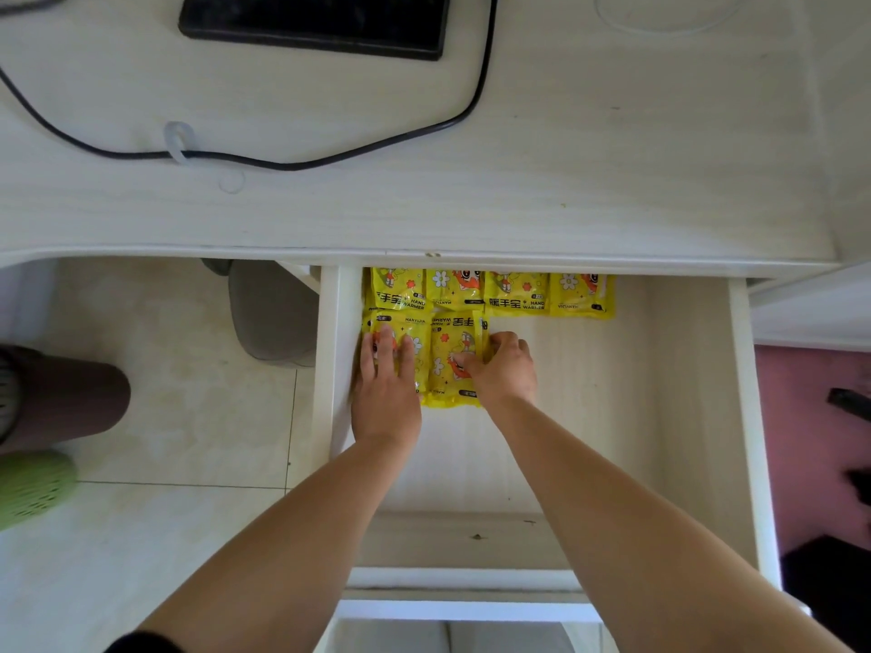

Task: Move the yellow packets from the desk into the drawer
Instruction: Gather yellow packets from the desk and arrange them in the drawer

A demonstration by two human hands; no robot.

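The white drawer [660, 393] is pulled out below the desk edge. Several yellow hand-warmer packets lie flat in it: a back row [518, 294] partly under the desk edge, and two in front at the left. My left hand [384, 384] rests with straight fingers flat on the front left packet [414, 329]. My right hand [502, 367] has curled fingers around the right edge of the second front packet [447, 360], thumb on its face. No yellow packets show on the desk top [565, 157].
On the desk lie a black flat device [313, 21] and a black cable [283, 160]. A grey bin [271, 313] stands on the tiled floor left of the drawer. A person's leg and green shoe [33, 487] are at the far left.
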